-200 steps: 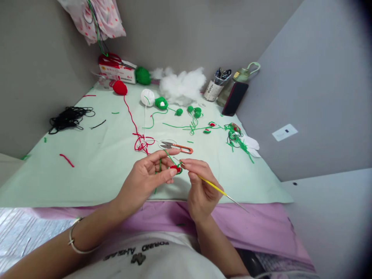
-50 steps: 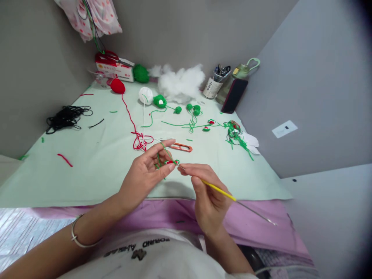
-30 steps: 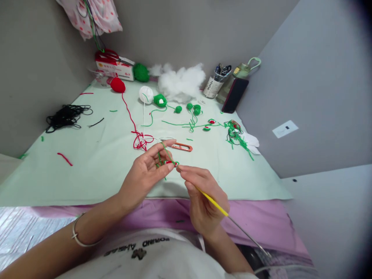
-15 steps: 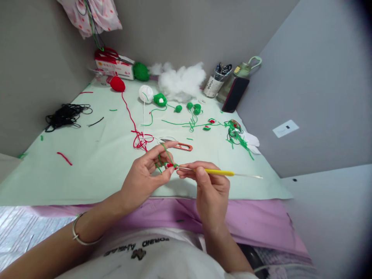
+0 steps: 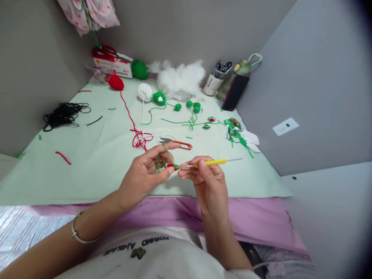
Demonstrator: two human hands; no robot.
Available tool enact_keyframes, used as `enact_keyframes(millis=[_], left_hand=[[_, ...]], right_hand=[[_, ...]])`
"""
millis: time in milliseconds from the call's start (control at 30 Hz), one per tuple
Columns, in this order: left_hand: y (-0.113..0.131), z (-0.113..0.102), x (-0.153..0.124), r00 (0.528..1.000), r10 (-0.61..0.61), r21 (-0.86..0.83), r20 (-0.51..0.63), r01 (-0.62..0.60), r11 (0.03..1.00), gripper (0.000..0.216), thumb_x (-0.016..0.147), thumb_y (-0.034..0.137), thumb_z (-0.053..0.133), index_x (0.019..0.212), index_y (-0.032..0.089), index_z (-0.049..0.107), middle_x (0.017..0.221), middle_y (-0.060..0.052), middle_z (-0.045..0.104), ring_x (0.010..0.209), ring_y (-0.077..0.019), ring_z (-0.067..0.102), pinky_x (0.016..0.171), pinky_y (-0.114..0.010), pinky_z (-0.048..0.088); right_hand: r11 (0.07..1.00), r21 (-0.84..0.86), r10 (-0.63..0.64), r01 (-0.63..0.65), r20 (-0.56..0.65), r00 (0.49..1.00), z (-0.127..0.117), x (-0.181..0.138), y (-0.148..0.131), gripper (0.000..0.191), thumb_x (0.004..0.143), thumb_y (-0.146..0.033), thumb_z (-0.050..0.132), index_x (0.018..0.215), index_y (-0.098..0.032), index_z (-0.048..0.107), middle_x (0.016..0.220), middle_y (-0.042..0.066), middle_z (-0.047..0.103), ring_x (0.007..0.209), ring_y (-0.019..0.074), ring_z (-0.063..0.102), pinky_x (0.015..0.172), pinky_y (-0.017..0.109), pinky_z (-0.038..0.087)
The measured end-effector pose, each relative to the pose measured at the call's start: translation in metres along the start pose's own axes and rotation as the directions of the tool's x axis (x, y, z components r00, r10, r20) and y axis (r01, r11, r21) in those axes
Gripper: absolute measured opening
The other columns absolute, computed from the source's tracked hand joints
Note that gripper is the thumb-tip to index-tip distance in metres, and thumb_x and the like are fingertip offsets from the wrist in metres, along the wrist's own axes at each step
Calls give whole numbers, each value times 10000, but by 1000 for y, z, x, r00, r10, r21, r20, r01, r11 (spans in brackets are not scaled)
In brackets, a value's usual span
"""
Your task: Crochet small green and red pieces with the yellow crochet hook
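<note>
My left hand (image 5: 145,170) pinches a small red, green and white crochet piece (image 5: 171,166) between thumb and fingers. Green yarn (image 5: 167,152) runs from the piece up over my raised left forefinger. A crochet hook (image 5: 211,163) with a yellow handle lies in my right hand (image 5: 210,182), held like a pen. Its metal tip reaches the edge of the piece; the exact stitch is too small to make out. Just beyond my left fingertips lie orange-handled thread snips (image 5: 181,145). A red yarn tangle (image 5: 141,139) rests behind my left hand.
Farther back are a red yarn ball (image 5: 116,82), a white yarn ball (image 5: 145,92), white stuffing (image 5: 181,79) and several green crocheted balls (image 5: 197,107). Black yarn (image 5: 65,115) lies at left. A phone (image 5: 235,93) leans on a bottle near the pen cup (image 5: 214,82). Yarn scraps (image 5: 234,131) lie at right.
The crochet hook has tilted, its rear end swinging up and away and looking shorter. My right hand has turned with it. My left hand keeps its hold on the piece.
</note>
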State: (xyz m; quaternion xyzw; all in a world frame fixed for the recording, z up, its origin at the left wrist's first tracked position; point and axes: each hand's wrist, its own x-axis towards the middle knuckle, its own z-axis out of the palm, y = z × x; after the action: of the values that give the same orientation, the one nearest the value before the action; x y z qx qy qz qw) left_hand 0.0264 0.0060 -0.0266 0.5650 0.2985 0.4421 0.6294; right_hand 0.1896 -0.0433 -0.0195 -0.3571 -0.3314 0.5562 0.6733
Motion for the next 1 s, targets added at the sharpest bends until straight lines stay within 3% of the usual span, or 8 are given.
enact_keyframes(millis=[200,300,433,667,833,1000], left_hand=[[-1,3,0,1000,-26,-54,2,26,998,330,871,187,763,1164,338,784,897,22,667,845,-116,601,797,-222,479],[-2,3,-1,999,-41,-64,24,42,997,251,865,200,778,1076,331,816,909,20,685,834,-108,598,767,-205,474],[-2,5,-1,992,-119,-157,34,123,980,259,871,233,785,1105,342,805,843,27,673,800,-102,597,750,-196,486],[-2,7,-1,981,-193,-244,-18,182,952,362,827,264,825,1184,306,774,899,4,652,875,-137,601,787,-231,521],[-2,8,-1,977,-213,-258,-31,198,946,375,826,269,820,1198,273,771,879,-8,665,856,-152,607,808,-262,514],[0,10,1,957,-290,-312,-17,271,911,359,797,265,839,1153,248,792,831,12,632,792,-132,595,781,-260,521]], right_hand=[[985,-59,-160,163,45,986,4,-7,5,138,969,-296,674,932,-247,798,940,11,832,789,128,788,763,240,640],[978,-73,-191,194,47,981,4,-8,6,143,975,-304,665,940,-257,796,938,10,827,771,139,778,733,267,636],[959,-140,-247,245,-2,969,3,-7,9,149,981,-297,653,943,-266,794,928,5,819,734,137,750,708,283,611],[843,-401,-395,357,-12,919,0,-4,16,176,990,-265,632,938,-276,801,913,8,792,794,147,669,721,297,528],[804,-431,-434,409,44,900,1,-3,17,187,987,-234,628,956,-316,793,943,-2,793,894,175,701,810,344,552],[701,-525,-529,482,71,846,0,-1,20,226,966,-166,641,978,-333,793,928,-8,788,880,178,700,829,368,551]])
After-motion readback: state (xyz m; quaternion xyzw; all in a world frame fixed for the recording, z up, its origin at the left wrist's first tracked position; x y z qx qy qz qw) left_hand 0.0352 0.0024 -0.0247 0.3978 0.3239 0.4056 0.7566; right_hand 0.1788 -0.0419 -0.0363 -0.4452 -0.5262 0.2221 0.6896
